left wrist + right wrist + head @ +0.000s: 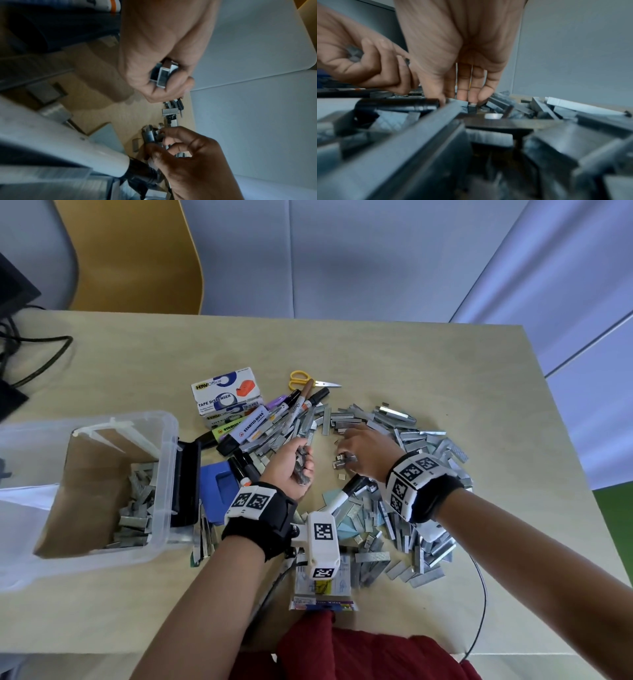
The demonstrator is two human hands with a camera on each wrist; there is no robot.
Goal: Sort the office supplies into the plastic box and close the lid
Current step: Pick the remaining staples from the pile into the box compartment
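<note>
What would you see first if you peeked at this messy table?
A huge silvery heap of staple strips sprawls across the middle of the table. The left hand grips a fistful of them while the right hand picks at small pieces. At the left, the open plastic box already holds some.

This looks like an office: a pale wooden desk [411, 354] stands against grey partition panels [342, 258], with a yellow-brown chair [137, 251] pushed behind it, black cables [34, 350] trailing at the left edge, and a boxed tape dispenser [224, 390] among scattered stationery.
</note>
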